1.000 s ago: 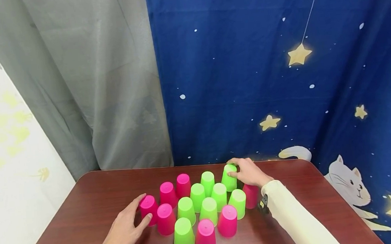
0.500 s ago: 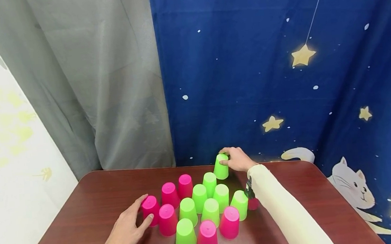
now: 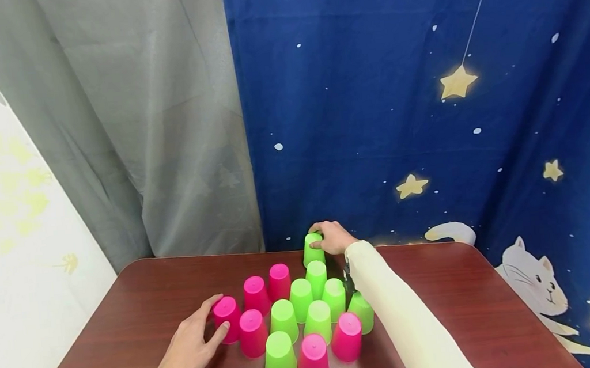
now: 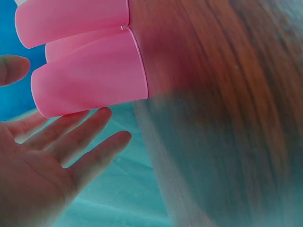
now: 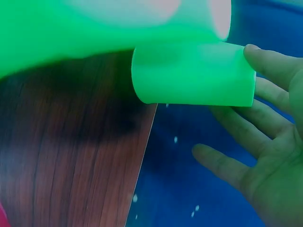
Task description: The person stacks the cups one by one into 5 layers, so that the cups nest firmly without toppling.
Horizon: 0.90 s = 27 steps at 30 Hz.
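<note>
Upside-down pink and green plastic cups stand grouped on the table. At the far back of the group, my right hand (image 3: 334,237) pinches a green cup (image 3: 313,252) between thumb and fingers near its closed end. In the right wrist view the thumb meets that cup (image 5: 194,75) on one side and fingers pass behind it. My left hand (image 3: 185,348) rests at the leftmost pink cup (image 3: 227,322), thumb and fingers spread to either side. The left wrist view has its loosely straight fingers (image 4: 80,137) along that cup's side, the thumb apart from it.
Directly in front of the held cup stands another green cup (image 3: 316,276). Two pink cups (image 3: 279,280) are at the back left, and more pink (image 3: 312,361) and green (image 3: 280,358) ones at the front. The brown table (image 3: 143,300) ends at curtains behind.
My right hand has carried the green cup back and left, from the right end of the group to behind its rear green cup. The left hand has stayed at its pink cup.
</note>
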Each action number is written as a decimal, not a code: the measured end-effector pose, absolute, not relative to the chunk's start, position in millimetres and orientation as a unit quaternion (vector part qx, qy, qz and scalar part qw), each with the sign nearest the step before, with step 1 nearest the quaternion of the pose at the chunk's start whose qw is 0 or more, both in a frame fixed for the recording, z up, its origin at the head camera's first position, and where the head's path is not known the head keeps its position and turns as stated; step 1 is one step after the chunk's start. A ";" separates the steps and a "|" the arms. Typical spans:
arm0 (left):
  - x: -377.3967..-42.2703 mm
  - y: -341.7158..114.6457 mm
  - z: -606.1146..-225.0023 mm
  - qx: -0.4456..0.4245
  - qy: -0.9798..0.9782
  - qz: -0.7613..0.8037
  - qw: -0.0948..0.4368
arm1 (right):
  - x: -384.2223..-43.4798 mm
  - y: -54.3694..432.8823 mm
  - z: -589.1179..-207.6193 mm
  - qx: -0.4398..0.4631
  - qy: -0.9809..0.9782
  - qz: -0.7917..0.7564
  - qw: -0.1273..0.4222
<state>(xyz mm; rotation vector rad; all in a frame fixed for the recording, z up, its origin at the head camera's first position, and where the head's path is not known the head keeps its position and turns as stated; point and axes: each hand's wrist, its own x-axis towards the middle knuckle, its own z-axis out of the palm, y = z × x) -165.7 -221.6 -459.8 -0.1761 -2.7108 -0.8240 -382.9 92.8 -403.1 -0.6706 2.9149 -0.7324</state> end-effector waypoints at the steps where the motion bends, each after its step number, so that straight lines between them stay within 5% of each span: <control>1: -166.0 -221.6 -459.2 -0.062 -0.943 -0.288 0.151 | -383.4 89.4 -403.3 -0.220 0.946 -0.234 0.036; 27: -174.2 -221.3 -462.2 -0.071 -0.942 -0.288 0.158 | -385.4 52.9 -400.6 -0.223 0.952 -0.195 0.082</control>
